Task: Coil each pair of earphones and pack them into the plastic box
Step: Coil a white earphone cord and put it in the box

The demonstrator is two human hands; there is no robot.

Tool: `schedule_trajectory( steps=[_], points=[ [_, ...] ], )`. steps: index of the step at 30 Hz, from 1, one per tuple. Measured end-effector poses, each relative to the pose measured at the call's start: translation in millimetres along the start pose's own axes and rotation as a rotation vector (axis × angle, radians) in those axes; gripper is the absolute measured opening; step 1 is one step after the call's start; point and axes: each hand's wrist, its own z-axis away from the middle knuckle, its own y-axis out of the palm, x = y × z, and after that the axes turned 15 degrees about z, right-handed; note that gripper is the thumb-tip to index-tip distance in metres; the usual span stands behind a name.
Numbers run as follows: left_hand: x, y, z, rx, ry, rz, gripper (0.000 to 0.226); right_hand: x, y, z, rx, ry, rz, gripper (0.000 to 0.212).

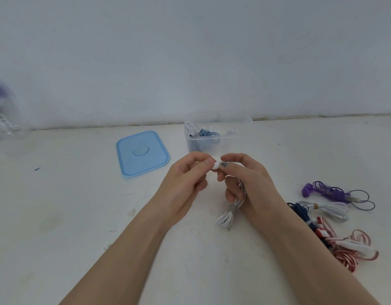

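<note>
I see both hands meeting over the middle of the white table (69, 216), pinching one small white earbud (216, 165) between them. My left hand (185, 183) pinches it with thumb and forefinger from the left; my right hand (247, 179) pinches it from the right, and its lower fingers curl round the white earphones (228, 213), a coiled bundle. That bundle hangs with its long axis running down toward me and slightly left, its looped end and plug pointing at the table near my wrists.

Just beyond the hands stands the clear plastic box (208, 143), open, with white and blue coils inside. Left of it the blue lid (142, 154) lies flat. To the right, near my right forearm, lie purple earphones (335, 192), a white pair (328, 211), a dark blue pair (300, 209) and a red-and-white pair (352, 249).
</note>
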Motion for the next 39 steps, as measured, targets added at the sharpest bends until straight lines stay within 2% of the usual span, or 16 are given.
schedule_trajectory(
  steps=[4,8,11,15,20,28,31,35,39],
  points=[
    [-0.5,1.8,-0.6,-0.034,0.005,0.017,0.012,-0.3,0.7,-1.5,-0.025,-0.006,-0.003,0.007],
    [-1.2,2.5,-5.3,-0.138,-0.070,0.163,0.023,1.4,-0.5,-1.0,-0.072,0.015,-0.052,0.011],
    [-0.2,1.6,-6.4,-0.183,-0.065,0.169,0.028,1.1,-0.8,-0.6,-0.101,0.014,0.025,0.015],
    [2.9,-0.9,-5.0,-0.160,-0.014,0.092,0.031,0.6,1.8,-0.6,-0.103,0.006,0.095,0.015],
    [4.3,-3.6,-5.5,-0.143,0.038,0.093,0.018,-0.2,1.9,-0.3,-0.099,-0.003,0.083,0.013],
    [3.0,-1.7,-3.1,-0.144,0.013,-0.032,0.013,-3.3,4.2,-2.8,-0.119,-0.037,0.078,0.018],
    [2.5,-1.5,-4.4,-0.152,-0.015,-0.012,0.013,-3.5,2.8,-2.7,-0.117,-0.036,0.048,0.017],
    [-0.6,-0.3,-5.9,-0.162,-0.075,0.186,0.024,-4.3,1.6,-2.2,-0.111,-0.052,0.063,0.025],
    [2.0,-0.9,-5.1,-0.143,-0.056,0.142,0.019,-3.6,1.8,-1.6,-0.114,-0.047,0.052,0.017]
  ],
)
